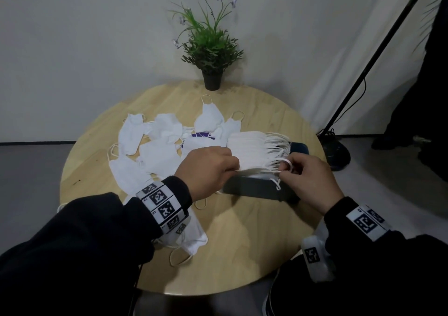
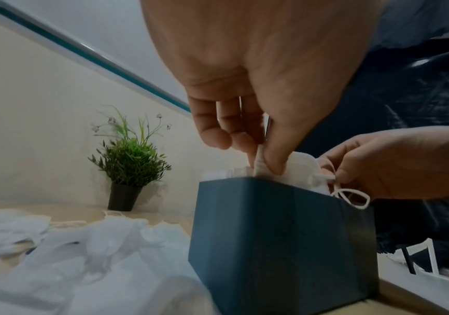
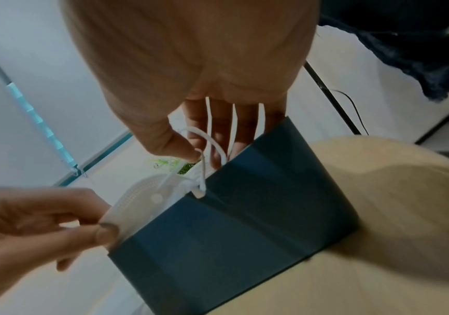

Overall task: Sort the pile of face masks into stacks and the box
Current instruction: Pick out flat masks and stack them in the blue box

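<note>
We wear black sleeves (image 1: pixel 72 231) and white wristbands (image 1: pixel 162 204) printed with black square markers on both wrists.

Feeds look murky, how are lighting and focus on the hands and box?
Head view: dim, soft shadows, both hands readable. Left wrist view: loose masks in the foreground blurred, dark box sharper. Right wrist view: palm smeared close to the lens, ear loop sharp.

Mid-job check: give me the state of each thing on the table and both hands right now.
box: upright, open-topped, masks standing inside.
mask: held at the box's near end, partly in.
loose masks: scattered left of the box, unsorted.
left hand: pinches the mask's edge.
right hand: pinches its ear loop.
potted plant: upright, far edge.
</note>
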### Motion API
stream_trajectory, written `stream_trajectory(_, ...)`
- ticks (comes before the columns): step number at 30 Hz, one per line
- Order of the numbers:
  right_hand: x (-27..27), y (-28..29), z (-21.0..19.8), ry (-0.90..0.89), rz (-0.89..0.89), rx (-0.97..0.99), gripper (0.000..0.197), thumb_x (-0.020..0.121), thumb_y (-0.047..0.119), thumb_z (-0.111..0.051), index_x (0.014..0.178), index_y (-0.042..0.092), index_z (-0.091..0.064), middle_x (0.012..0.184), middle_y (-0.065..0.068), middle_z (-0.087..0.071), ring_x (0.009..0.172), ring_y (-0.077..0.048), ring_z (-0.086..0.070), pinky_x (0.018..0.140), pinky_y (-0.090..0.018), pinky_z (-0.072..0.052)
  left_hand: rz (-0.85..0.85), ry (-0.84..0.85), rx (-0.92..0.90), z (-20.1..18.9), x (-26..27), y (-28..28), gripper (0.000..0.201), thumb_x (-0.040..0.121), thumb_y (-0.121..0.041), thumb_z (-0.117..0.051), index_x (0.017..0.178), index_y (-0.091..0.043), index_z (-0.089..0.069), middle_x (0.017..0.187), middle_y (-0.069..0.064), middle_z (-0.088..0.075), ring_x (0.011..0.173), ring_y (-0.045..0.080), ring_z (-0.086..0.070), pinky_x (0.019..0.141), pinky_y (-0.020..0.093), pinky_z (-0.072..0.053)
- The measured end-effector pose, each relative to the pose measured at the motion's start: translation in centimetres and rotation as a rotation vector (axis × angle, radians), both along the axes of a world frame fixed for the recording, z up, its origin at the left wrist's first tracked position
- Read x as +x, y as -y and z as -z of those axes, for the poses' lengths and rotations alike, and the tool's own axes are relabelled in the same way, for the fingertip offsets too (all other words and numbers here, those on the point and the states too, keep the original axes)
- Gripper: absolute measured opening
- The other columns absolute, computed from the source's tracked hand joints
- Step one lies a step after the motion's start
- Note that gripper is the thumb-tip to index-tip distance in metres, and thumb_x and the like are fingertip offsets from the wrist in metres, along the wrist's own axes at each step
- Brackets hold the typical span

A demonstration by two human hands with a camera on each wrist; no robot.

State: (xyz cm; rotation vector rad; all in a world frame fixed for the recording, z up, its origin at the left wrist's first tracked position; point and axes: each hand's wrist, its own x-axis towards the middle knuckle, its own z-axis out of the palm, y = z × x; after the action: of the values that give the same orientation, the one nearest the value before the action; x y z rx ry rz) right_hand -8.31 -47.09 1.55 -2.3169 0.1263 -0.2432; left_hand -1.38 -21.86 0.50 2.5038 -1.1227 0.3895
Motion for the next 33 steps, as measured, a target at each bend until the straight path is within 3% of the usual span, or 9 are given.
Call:
stream_trajectory(3, -0.1, 0.1, 0.1, 0.019, 0.028, -0.095, 0.015, 0.082, 0.017, -0.068, 0.070, 0.012, -0.062, 0.067, -0.005, -0.060, 0.066, -0.022, -0.054, 0.062, -0.035, -0.045, 0.022, 0.009, -0.027, -0.3, 0.0, -0.1, 0.023, 0.094, -0.033, -0.057, 0.092, -0.024, -0.078, 0.088, -0.008, -0.069, 0.079, 0.019, -0.066, 0.059, 0.033, -0.051)
stream_trajectory(9, 0.1, -0.2, -0.8, 0.016, 0.089, 0.112, 0.038, 0.087, 0.023, -0.074, 0.065, 0.000, -0.054, 0.064, -0.001, -0.052, 0.059, -0.007, -0.044, 0.061, -0.030, -0.034, -0.021, -0.007, 0.039, 0.6, -0.4, 0.8, 0.031, 0.096, -0.035, -0.048, 0.093, -0.025, -0.078, 0.087, -0.007, -0.067, 0.077, 0.023, -0.066, 0.056, 0.034, -0.049)
stream_trajectory(12, 0.1, -0.6, -0.9, 0.051, 0.060, -0.011, 0.043, 0.070, 0.038, -0.091, 0.071, 0.010, -0.058, 0.075, 0.005, -0.056, 0.065, -0.005, -0.049, 0.058, -0.018, -0.035, -0.064, -0.012, 0.022, 0.4, -0.4, 0.8, 0.038, 0.097, -0.038, -0.042, 0.093, -0.026, -0.078, 0.087, -0.007, -0.068, 0.076, 0.023, -0.066, 0.056, 0.033, -0.049)
stream_trajectory(17, 0.9, -1.1, 0.2, -0.061, 0.006, -0.295, 0.049, 0.056, 0.060, -0.086, 0.084, 0.031, -0.060, 0.096, 0.004, -0.055, 0.095, -0.022, -0.054, 0.083, -0.041, -0.049, -0.055, -0.041, -0.027, 0.6, -0.4, 0.6, 0.033, 0.096, -0.038, -0.047, 0.093, -0.025, -0.077, 0.083, -0.007, -0.070, 0.073, 0.023, -0.066, 0.056, 0.029, -0.044)
stream_trajectory(19, 1.0, -1.1, 0.4, -0.065, -0.002, -0.277, 0.034, 0.062, 0.054, -0.080, 0.078, 0.026, -0.068, 0.092, 0.002, -0.058, 0.092, -0.023, -0.058, 0.081, -0.043, -0.052, -0.058, -0.039, -0.020, 0.5, -0.1, 0.5, 0.027, 0.097, -0.038, -0.051, 0.093, -0.025, -0.075, 0.082, -0.007, -0.070, 0.074, 0.022, -0.066, 0.058, 0.030, -0.043)
stream_trajectory(22, 0.9, -0.7, -0.4, -0.107, -0.016, -0.046, 0.017, 0.073, 0.027, -0.086, 0.071, 0.016, -0.073, 0.077, 0.002, -0.066, 0.071, -0.011, -0.058, 0.066, -0.031, -0.046, -0.061, -0.064, 0.046, 0.1, 0.3, 0.1, 0.024, 0.097, -0.034, -0.052, 0.094, -0.025, -0.074, 0.084, -0.008, -0.070, 0.079, 0.021, -0.065, 0.062, 0.033, -0.047)
stream_trajectory(25, 1.1, 0.7, -0.8, -0.066, 0.053, 0.019, 0.017, 0.070, 0.007, -0.082, 0.068, 0.016, -0.068, 0.067, 0.005, -0.061, 0.061, -0.009, -0.053, 0.063, -0.027, -0.040, -0.059, -0.093, 0.059, -0.2, 0.6, -0.3, 0.022, 0.098, -0.031, -0.055, 0.095, -0.024, -0.075, 0.088, -0.008, -0.072, 0.083, 0.021, -0.066, 0.067, 0.038, -0.052)
stream_trajectory(30, 1.2, 1.0, 0.0, -0.057, 0.060, -0.059, 0.021, 0.075, -0.003, -0.071, 0.078, 0.017, -0.063, 0.076, 0.005, -0.062, 0.066, -0.010, -0.053, 0.062, -0.017, -0.041, -0.053, -0.176, 0.032, -0.4, 0.8, -1.0, 0.015, 0.097, -0.029, -0.062, 0.100, -0.026, -0.077, 0.097, -0.010, -0.075, 0.090, 0.019, -0.067, 0.076, 0.038, -0.054)
stream_trajectory(33, 1.5, 1.2, 0.1, -0.115, 0.016, 0.113, 0.032, 0.078, -0.007, -0.072, 0.098, 0.018, -0.066, 0.097, 0.002, -0.065, 0.085, -0.017, -0.058, 0.076, -0.022, -0.048, -0.053, -0.225, -0.012, -0.5, 0.1, -1.2, 0.014, 0.095, -0.028, -0.066, 0.100, -0.026, -0.078, 0.097, -0.011, -0.076, 0.088, 0.015, -0.066, 0.077, 0.034, -0.051)
